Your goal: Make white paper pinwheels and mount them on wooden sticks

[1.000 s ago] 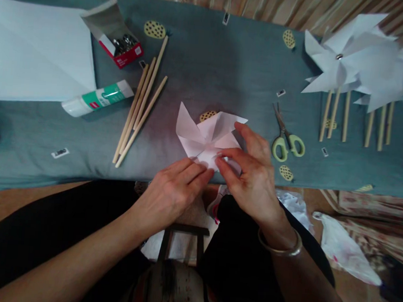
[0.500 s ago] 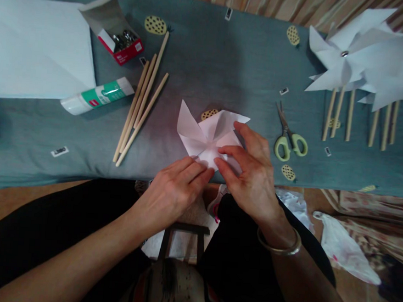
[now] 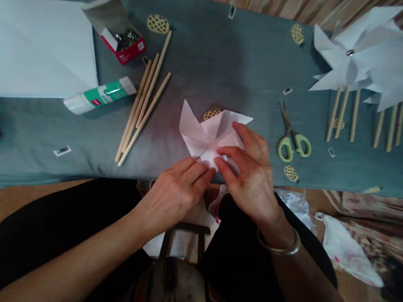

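Observation:
A white paper pinwheel (image 3: 207, 140) without a stick lies near the table's front edge, its pointed blades folded in toward the middle. My left hand (image 3: 181, 184) is closed on its lower edge, thumb and fingers together at the paper. From the right, my right hand (image 3: 251, 173) grips the folded paper, with the thumb and a finger near the centre and another finger on the right blade. The lower right blade is partly hidden under the fingers.
Left of the pinwheel lie several wooden sticks (image 3: 138, 114), a glue tube (image 3: 100, 95), an open red box of metal fasteners (image 3: 131, 49) and white paper sheets (image 3: 39, 47). Green-handled scissors (image 3: 292, 141) lie to the right. Finished pinwheels on sticks (image 3: 353, 56) stand out farther right.
Both hands keep nearly the same hold on the paper pinwheel. The whole view has shifted slightly, moving the table items a little to the right.

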Tool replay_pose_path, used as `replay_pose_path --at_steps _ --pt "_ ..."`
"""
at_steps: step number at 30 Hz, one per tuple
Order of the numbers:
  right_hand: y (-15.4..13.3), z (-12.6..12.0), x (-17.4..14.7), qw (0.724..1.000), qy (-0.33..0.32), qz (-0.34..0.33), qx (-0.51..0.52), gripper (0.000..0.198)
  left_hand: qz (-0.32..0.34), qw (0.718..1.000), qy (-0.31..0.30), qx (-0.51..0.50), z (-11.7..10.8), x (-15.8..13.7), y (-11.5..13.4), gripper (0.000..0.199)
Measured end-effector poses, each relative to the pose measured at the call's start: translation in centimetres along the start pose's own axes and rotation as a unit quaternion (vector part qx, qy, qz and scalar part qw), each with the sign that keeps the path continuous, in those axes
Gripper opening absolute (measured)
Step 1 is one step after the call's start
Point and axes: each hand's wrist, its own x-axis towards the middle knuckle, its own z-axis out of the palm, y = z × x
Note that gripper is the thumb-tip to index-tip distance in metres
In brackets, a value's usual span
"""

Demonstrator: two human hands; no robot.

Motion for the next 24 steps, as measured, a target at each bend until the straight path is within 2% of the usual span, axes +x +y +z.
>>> replay_pose_path --at_steps 15,24 --pt "-0.01 0.01 0.05 1.0 0.007 -0.002 -0.008 0.01 -0.011 1.0 -0.013 0.006 -0.12 0.0 -0.02 0.021" --pt "-0.01 0.01 0.04 1.0 0.002 -0.001 -0.017 0.011 -0.023 0.999 -0.02 -0.038 -0.25 -0.06 0.02 0.018"
